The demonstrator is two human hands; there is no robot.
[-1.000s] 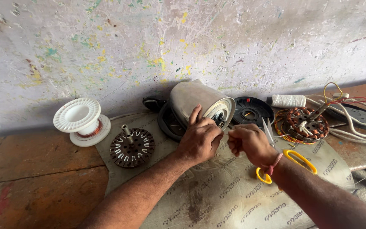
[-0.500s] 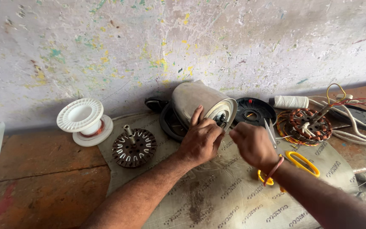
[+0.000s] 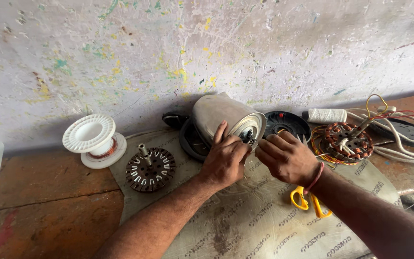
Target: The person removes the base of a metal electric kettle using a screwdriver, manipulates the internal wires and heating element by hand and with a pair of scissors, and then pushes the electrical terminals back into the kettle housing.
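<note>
Motor housing (image 3: pixel 219 115) lies tipped on the sack-covered tabletop (image 3: pixel 264 230), long axis toward the wall, open end facing you. Your left hand (image 3: pixel 224 160) pinches its hub, nearer. Right hand (image 3: pixel 288 158): just beside the hub, fingers curled, grip unclear.

Both forearms are bare right up to the bottom edge of the view, with no sleeve showing on either. The left hand (image 3: pixel 224 160) wears nothing: no ring, no band, no glove. The right hand (image 3: pixel 286 158) is ungloved too, and its wrist carries a thin red thread bracelet (image 3: pixel 315 176), a single loop.
</note>
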